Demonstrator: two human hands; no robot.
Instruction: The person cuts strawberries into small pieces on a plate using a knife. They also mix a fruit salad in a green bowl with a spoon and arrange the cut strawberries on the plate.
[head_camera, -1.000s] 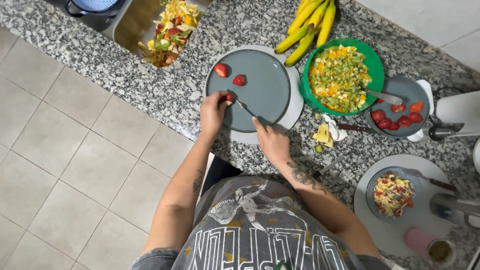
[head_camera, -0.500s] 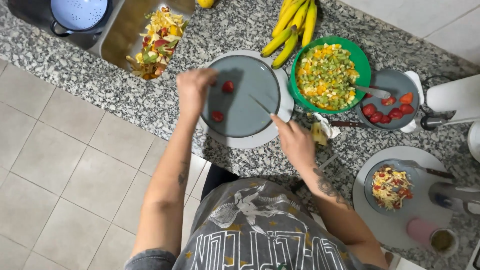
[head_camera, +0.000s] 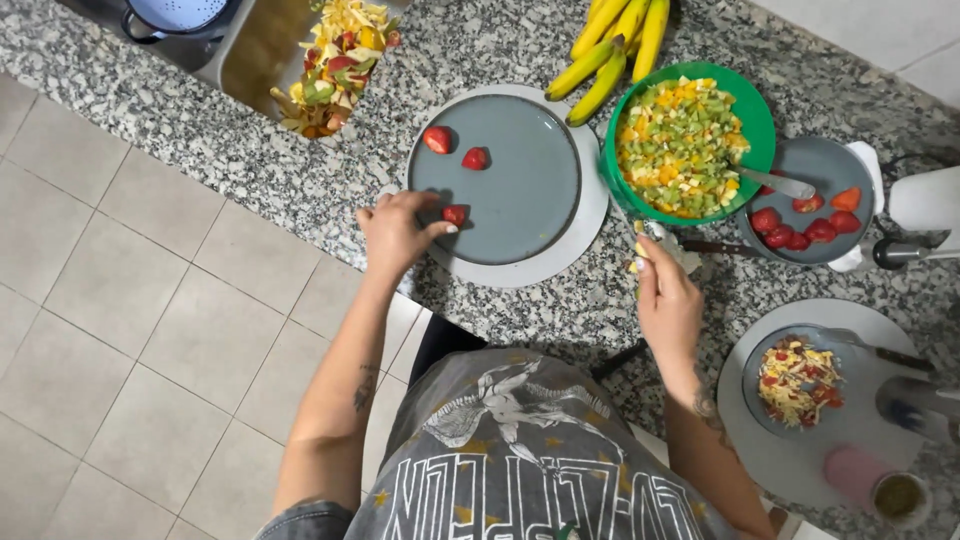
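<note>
My left hand (head_camera: 395, 232) rests at the lower left rim of the grey plate (head_camera: 520, 190), its fingertips on a red strawberry piece (head_camera: 455, 214). Two more strawberry pieces (head_camera: 437, 139) (head_camera: 475, 158) lie near the plate's upper left. My right hand (head_camera: 668, 300) is curled over the counter right of the plate, beside yellow fruit scraps (head_camera: 648, 240). A thin dark knife (head_camera: 615, 360) sticks out below its heel. A green bowl of chopped fruit salad (head_camera: 680, 150) stands just beyond.
Bananas (head_camera: 615, 50) lie behind the plate. A grey dish of strawberries (head_camera: 810, 210) with a spoon stands right of the green bowl. Peel scraps (head_camera: 335, 65) pile at the sink edge. A small bowl of fruit (head_camera: 795, 380) sits on a white plate at the right.
My left hand came down from the plate's upper left to the piece at its lower left edge. My right hand pulled back off the plate to the right, towards the scraps.
</note>
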